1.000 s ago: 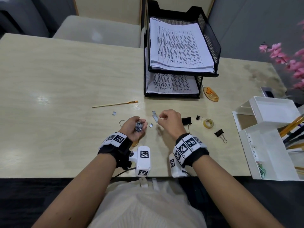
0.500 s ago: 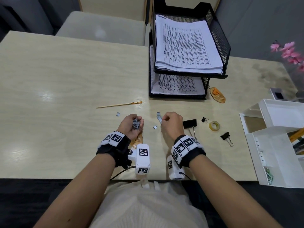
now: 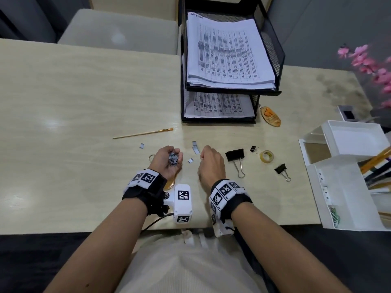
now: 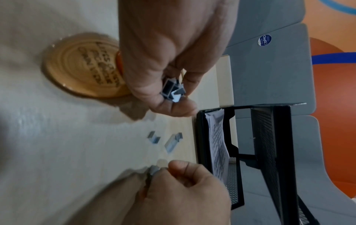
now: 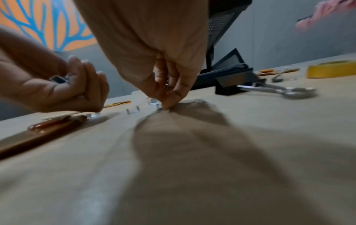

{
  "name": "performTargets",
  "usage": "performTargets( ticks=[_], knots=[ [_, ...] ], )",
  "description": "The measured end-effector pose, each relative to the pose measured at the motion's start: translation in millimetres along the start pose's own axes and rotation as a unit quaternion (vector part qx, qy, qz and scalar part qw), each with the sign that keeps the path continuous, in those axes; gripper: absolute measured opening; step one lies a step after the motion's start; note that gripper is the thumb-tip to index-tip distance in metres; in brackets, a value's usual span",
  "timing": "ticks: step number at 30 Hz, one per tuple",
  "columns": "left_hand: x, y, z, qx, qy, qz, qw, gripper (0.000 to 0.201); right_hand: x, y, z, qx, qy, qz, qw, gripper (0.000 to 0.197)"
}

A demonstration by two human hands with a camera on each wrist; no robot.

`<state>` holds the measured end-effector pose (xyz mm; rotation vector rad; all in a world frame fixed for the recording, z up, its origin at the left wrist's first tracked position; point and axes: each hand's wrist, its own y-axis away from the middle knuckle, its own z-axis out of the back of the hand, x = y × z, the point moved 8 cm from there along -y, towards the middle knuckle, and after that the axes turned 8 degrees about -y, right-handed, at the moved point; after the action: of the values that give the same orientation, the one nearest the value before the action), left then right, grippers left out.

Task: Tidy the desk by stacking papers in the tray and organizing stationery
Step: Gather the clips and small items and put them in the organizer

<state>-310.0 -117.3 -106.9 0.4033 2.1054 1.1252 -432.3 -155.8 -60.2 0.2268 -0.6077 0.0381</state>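
On desk, right hand (image 3: 210, 162) lower.

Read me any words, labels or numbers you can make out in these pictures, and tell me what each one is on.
"ClayGo": round blue sticker on the grey chair back.
Wooden disc under the left hand: engraved lettering, too blurred to read.
Papers in the black tray: printed tables, too small to read.
Wrist bands: square coded markers, no words.

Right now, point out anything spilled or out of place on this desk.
Staple strips lie scattered on the desk between the hands; the left hand cups a gathered pile. Binder clips and a tape roll lie loose beside the organizer.
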Motion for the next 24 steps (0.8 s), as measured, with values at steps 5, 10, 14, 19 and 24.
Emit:
performTargets(
  ticks=[5,10,14,19,24],
  knots=[
    [18,4,-27,0.011,-0.002,0.009,1.000,0.032,-33,13,30,-0.028,-0.083,-0.037,0.995,0.020],
    [51,15,-89,0.070,-0.085,0.010,0.994,0.035,-83,29,93,-0.127,-0.192,-0.088,0.969,0.016],
    [104,20,-159,0.127,-0.159,0.051,0.978,0.033,-150,54,171,-0.224,-0.201,-0.125,0.945,0.012],
    [178,35,-251,0.201,-0.237,0.099,0.945,0.031,-240,84,238,-0.288,-0.157,-0.203,0.923,0.012],
    [225,45,-313,0.220,-0.294,0.079,0.927,0.028,-282,90,254,-0.263,-0.142,-0.247,0.922,0.012]
  ],
)
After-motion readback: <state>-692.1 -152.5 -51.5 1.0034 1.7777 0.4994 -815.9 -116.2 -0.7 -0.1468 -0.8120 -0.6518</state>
